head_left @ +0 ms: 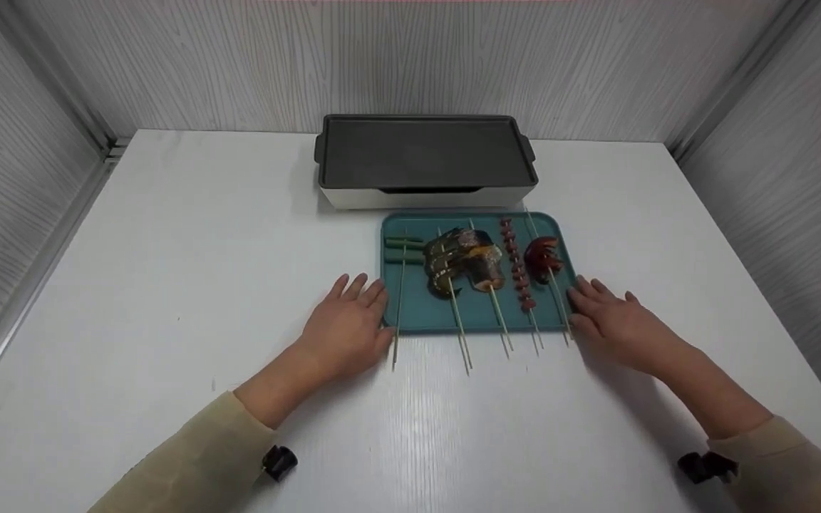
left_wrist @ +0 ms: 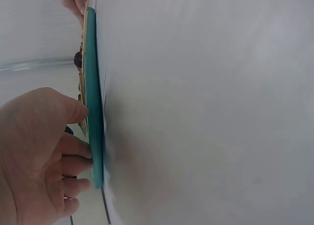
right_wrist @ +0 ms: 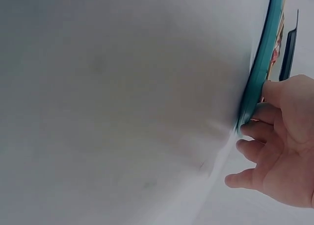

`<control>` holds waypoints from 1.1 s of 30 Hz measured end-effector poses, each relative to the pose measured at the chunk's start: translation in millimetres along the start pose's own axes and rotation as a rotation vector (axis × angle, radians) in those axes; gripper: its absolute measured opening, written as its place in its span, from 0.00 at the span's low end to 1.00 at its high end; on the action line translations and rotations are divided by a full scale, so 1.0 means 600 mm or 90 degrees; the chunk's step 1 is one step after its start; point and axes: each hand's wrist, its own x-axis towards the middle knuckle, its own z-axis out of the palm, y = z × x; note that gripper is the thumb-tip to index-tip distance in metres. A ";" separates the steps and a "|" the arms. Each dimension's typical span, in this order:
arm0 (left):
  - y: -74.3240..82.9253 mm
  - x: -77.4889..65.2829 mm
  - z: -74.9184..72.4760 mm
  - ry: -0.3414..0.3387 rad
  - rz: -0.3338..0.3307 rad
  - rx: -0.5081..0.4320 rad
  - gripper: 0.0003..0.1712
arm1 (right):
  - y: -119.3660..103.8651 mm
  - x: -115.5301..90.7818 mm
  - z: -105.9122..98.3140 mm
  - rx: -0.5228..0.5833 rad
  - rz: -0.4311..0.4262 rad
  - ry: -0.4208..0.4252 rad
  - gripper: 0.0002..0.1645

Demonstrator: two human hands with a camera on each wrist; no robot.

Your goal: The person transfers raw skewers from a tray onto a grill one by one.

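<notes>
A teal tray (head_left: 425, 317) lies on the white table with several food skewers on it, their sticks jutting over its near edge. At the left are green stalks (head_left: 405, 258); a glossy brown piece (head_left: 441, 267) and a thick browned chunk (head_left: 485, 269) fill the middle. Farther right come a row of small red pieces (head_left: 517, 267) and a dark red curled piece (head_left: 543, 258). My left hand (head_left: 345, 326) touches the tray's left side, fingers extended, thumb by the near corner. On the right side, my right hand (head_left: 616, 324) rests its fingertips against the rim.
Just behind the tray stands a tabletop grill (head_left: 428, 153) with a flat black plate and a white base. Pale wood-grain panels (head_left: 410, 68) enclose the table at the back and sides. White tabletop (head_left: 189, 235) extends to the left.
</notes>
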 end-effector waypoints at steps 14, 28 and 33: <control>-0.023 -0.035 0.002 0.023 -0.051 0.001 0.42 | -0.046 0.013 0.007 -0.027 -0.045 0.014 0.39; -0.030 -0.048 0.006 0.038 -0.066 -0.004 0.45 | -0.057 0.023 0.012 -0.007 -0.067 0.000 0.39; -0.027 -0.045 0.008 0.012 -0.073 -0.018 0.46 | -0.048 0.022 0.014 0.004 -0.068 0.000 0.40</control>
